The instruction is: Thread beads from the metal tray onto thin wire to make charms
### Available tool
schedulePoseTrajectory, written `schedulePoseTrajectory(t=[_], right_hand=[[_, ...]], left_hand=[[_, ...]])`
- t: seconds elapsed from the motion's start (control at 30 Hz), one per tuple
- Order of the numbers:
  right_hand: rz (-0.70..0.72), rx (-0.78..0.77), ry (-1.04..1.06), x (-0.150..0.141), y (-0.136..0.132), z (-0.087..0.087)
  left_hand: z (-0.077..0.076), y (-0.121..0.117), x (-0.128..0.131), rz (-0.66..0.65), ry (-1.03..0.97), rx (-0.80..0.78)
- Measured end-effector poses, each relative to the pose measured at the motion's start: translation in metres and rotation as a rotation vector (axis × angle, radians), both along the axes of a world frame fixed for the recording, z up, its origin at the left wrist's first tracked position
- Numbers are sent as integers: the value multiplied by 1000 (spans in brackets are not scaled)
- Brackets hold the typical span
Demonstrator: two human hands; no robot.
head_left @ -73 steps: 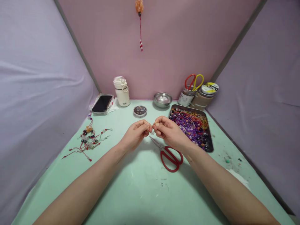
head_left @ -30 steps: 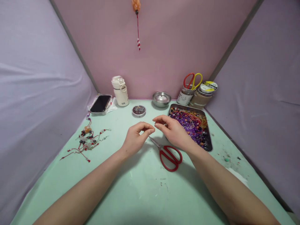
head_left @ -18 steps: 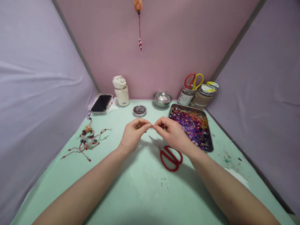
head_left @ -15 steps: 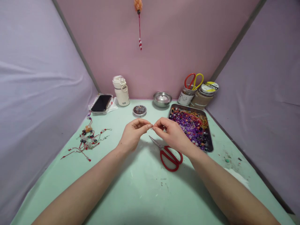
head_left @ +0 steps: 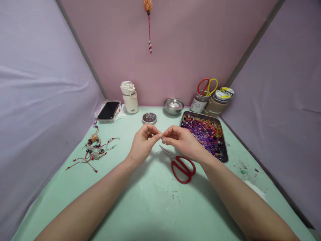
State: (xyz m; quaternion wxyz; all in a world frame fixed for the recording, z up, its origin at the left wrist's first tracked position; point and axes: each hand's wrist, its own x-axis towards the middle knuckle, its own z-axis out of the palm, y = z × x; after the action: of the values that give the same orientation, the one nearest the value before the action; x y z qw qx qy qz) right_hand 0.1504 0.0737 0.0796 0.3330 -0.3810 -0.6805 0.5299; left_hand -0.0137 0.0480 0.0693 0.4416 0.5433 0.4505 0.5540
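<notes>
My left hand [head_left: 143,144] and my right hand [head_left: 182,141] meet above the green table [head_left: 150,201], fingertips pinched together around a tiny clear bead [head_left: 163,137]. A thin thread may run between them, but it is too fine to make out. Red scissors [head_left: 179,164] lie on the table just under my right hand. A metal tray [head_left: 225,152] full of purple and mixed beads with orange cord sits to the right of my right hand.
Beaded red-cord strands [head_left: 94,150] lie at the left. Along the back stand a phone [head_left: 108,110], a white bottle [head_left: 129,97], a round tin [head_left: 149,117], a steel bowl [head_left: 173,106], a jar with scissors [head_left: 200,100] and a cord spool [head_left: 219,102]. A tassel [head_left: 149,26] hangs above.
A second ago the hands were slightly apart, the right one near the tray. They have come back together at the fingertips around the small bead.
</notes>
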Motion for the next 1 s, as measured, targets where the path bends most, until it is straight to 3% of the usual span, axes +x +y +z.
schedulePoseTrajectory(t=[0.17,0.33,0.5,0.67,1.0], right_hand=[[-38,-17,11,-2,-2,0],[-26,12,14,-3,-2,-4],[22,33,7,-2,-3,-1],[-23,7,-27,0,-2,8],[1,-210,102,-1,-2,4]], left_hand=[[-5,-2,2,127,200,201],[-15,-4,3,197,263,351],[-18,-2,2,223,231,367],[-18,-3,3,164,164,354],[-16,-7,6,99,115,350]])
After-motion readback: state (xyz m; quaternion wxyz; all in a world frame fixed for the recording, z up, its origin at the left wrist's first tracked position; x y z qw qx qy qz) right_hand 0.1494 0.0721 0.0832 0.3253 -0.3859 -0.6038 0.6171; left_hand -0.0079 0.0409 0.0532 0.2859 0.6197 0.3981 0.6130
